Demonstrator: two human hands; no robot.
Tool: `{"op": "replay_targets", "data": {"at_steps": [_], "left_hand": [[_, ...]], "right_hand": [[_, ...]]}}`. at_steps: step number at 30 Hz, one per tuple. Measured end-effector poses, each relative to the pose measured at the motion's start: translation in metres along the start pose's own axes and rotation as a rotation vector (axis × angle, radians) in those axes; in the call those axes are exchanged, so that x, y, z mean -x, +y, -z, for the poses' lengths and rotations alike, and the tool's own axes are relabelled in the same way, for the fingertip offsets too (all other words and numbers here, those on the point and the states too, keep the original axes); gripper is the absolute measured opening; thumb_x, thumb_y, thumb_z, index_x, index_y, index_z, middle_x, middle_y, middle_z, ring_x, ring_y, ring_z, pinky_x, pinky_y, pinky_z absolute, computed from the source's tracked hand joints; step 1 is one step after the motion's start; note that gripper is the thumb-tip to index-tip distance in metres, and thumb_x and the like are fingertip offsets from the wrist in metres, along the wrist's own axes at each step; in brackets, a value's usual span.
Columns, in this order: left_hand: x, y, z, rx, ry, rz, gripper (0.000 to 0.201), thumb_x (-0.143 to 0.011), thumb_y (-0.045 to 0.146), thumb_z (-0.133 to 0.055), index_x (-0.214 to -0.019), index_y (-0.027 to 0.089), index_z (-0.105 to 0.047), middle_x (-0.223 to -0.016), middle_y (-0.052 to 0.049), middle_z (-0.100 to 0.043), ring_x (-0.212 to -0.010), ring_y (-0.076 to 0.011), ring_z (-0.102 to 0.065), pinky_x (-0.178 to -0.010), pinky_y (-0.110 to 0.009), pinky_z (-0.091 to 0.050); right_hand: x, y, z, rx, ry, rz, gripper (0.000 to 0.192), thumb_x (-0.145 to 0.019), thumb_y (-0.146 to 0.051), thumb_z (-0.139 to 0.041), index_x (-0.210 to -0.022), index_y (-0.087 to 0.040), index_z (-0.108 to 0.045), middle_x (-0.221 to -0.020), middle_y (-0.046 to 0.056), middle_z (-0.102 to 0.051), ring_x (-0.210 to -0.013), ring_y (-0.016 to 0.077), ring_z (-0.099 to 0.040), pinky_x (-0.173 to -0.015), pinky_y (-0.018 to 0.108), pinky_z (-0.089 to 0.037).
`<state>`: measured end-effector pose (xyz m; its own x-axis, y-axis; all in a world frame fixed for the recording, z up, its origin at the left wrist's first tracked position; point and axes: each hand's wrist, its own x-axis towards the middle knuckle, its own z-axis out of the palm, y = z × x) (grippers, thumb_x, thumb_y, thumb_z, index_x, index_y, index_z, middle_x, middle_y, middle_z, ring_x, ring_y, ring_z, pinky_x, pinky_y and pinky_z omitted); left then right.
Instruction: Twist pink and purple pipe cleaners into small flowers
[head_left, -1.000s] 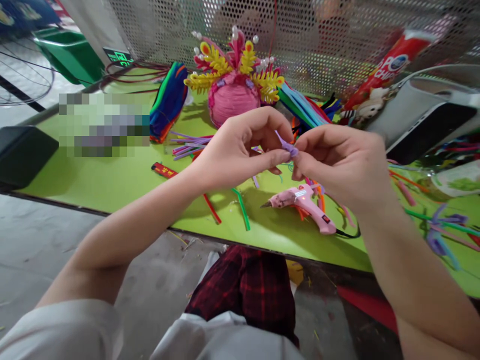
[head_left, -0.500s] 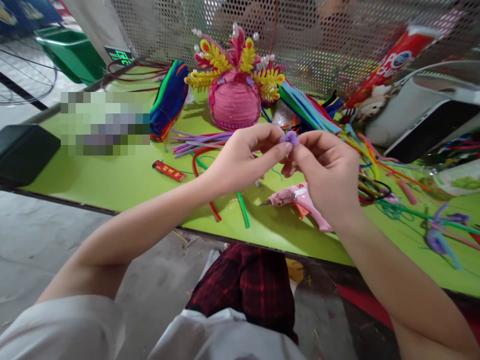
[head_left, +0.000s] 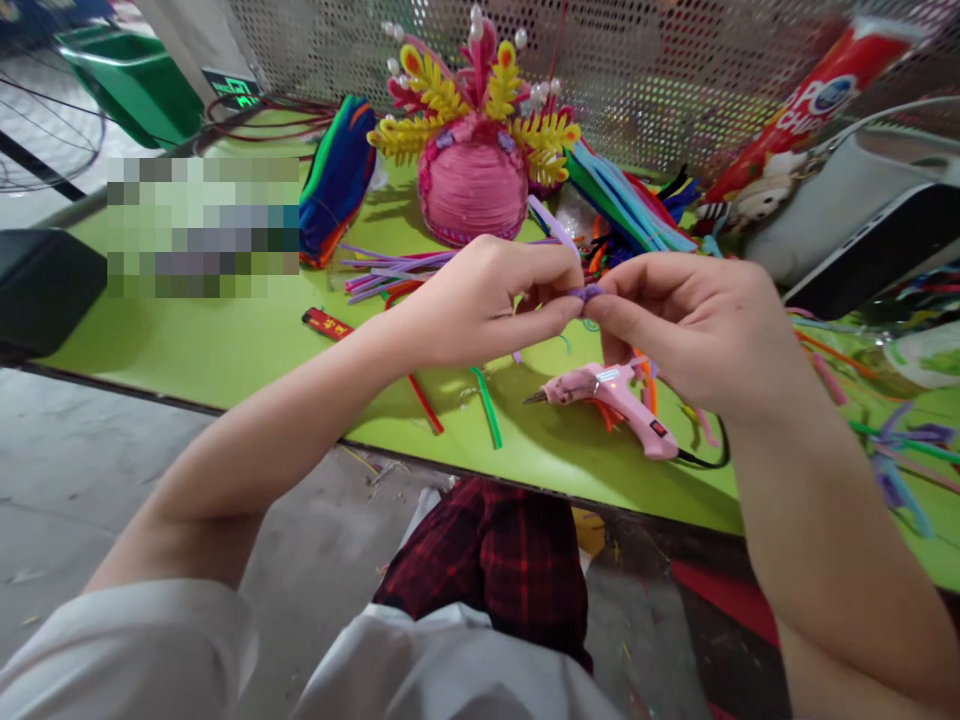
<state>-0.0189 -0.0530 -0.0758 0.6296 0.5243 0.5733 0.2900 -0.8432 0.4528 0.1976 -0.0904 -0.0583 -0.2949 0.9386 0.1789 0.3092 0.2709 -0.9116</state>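
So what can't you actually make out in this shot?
- Purple pipe cleaner: head view, mostly covered by the fingertips of the left hand and right hand; its shape is unclear.
- Pixelated patch on the green table: blurred, contents unreadable.
- Glue gun: its rear and cord pass under the right hand.
- Red tube: blurred and cut by the top edge; label only partly readable.

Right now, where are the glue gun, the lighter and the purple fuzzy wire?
glue gun [head_left: 600,385], head view, on its pink body.
lighter [head_left: 327,322], head view, on its red side.
purple fuzzy wire [head_left: 586,292], head view, on the bit pinched between both hands.
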Motion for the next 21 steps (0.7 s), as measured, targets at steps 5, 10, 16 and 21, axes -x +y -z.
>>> {"op": "replay_targets", "data": {"at_steps": [5,10,16,21], "left_hand": [[0.002,0.001,-0.019,0.078,0.200,0.091,0.017,-0.102,0.030,-0.055,-0.091,0.019,-0.063,-0.081,-0.001,-0.066,-0.074,-0.0093,-0.061,-0.065,-0.023,-0.047],[0.001,-0.001,-0.022,0.060,0.176,0.064,0.015,-0.099,0.022,-0.054,-0.088,0.017,-0.063,-0.074,0.001,-0.065,-0.069,-0.0087,-0.058,-0.065,-0.024,-0.045],[0.001,-0.001,-0.009,-0.029,-0.028,0.005,0.015,-0.097,0.024,-0.056,-0.086,0.017,-0.063,-0.069,0.002,-0.061,-0.059,-0.0076,-0.049,-0.060,-0.025,-0.039],[0.001,-0.001,-0.007,-0.006,0.036,0.071,0.017,-0.098,0.030,-0.059,-0.086,0.019,-0.063,-0.072,0.001,-0.063,-0.065,-0.0100,-0.058,-0.064,-0.026,-0.047]], "right_hand": [[-0.007,0.007,-0.007,-0.204,0.017,-0.020,0.035,-0.084,-0.052,-0.084,-0.077,-0.020,-0.069,-0.059,-0.003,-0.060,-0.050,0.0076,-0.055,-0.046,0.022,-0.044],[-0.005,0.009,-0.010,-0.045,0.172,0.063,0.018,-0.086,-0.036,-0.084,-0.084,-0.023,-0.072,-0.073,-0.002,-0.067,-0.059,0.0095,-0.061,-0.055,0.024,-0.050],[-0.004,0.007,0.004,0.204,0.043,0.191,0.010,-0.086,-0.027,-0.082,-0.083,-0.022,-0.073,-0.072,-0.002,-0.069,-0.062,0.0102,-0.059,-0.054,0.025,-0.043],[-0.010,0.008,0.004,0.138,0.036,0.191,0.010,-0.086,-0.025,-0.079,-0.083,-0.021,-0.071,-0.071,-0.002,-0.068,-0.060,0.0090,-0.058,-0.053,0.025,-0.042]]}}
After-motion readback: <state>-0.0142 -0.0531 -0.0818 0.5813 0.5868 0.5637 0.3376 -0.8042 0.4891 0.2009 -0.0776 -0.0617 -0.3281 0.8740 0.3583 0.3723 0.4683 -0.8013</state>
